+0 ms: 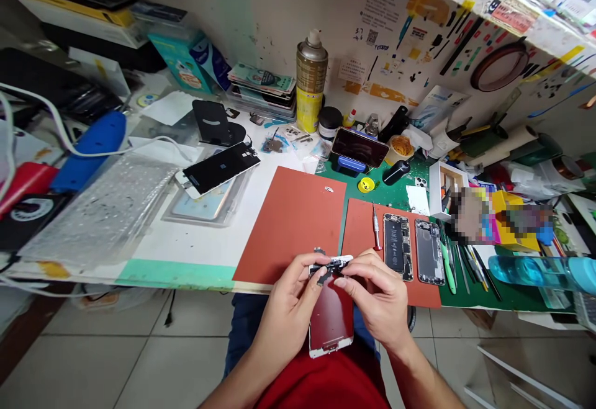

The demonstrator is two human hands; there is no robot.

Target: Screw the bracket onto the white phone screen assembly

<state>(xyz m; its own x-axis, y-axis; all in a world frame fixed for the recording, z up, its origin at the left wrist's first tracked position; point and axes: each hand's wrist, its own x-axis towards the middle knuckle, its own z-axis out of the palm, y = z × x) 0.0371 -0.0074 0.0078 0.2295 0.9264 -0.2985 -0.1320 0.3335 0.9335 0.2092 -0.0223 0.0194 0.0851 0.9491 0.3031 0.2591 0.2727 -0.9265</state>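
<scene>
"How are the hands standing?"

"The left hand (291,294) is grasping the top end of the screen (331,319), thumb and fingers nearly closed. The right hand (378,291) is pinching that same end."

"Screen's position?"

"It is being held just off the near edge of the large mat (293,223); a screwdriver (376,226) is lying right of that mat."

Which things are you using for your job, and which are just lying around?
Probably for the job:
- screen panel in both hands
- opened phone
- phone shell beside it
- screwdriver

Probably just lying about:
- water bottle
- spray can
- clear plastic packaging
</scene>
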